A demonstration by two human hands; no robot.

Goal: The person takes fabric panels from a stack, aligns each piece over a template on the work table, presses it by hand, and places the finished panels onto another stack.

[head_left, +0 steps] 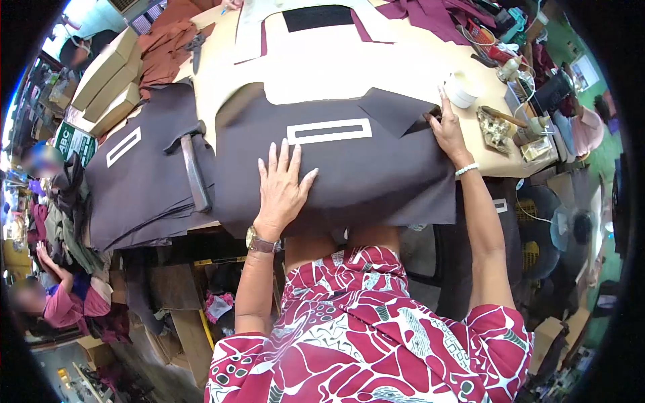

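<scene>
A dark brown fabric piece with a white rectangular frame on it lies in front of me and hangs over the table's near edge. My left hand rests flat on the fabric, fingers spread, just below the frame's left end. At the fabric's upper right corner, which is folded over, my right hand pinches the edge between thumb and fingers, with the index finger pointing up. More dark pieces are stacked at the left, with another white frame and a hammer on top.
A roll of white tape stands beyond my right hand. Right of it are a wooden-handled tool and containers. Cardboard boxes, rust fabric and scissors lie back left. Other people are at both sides.
</scene>
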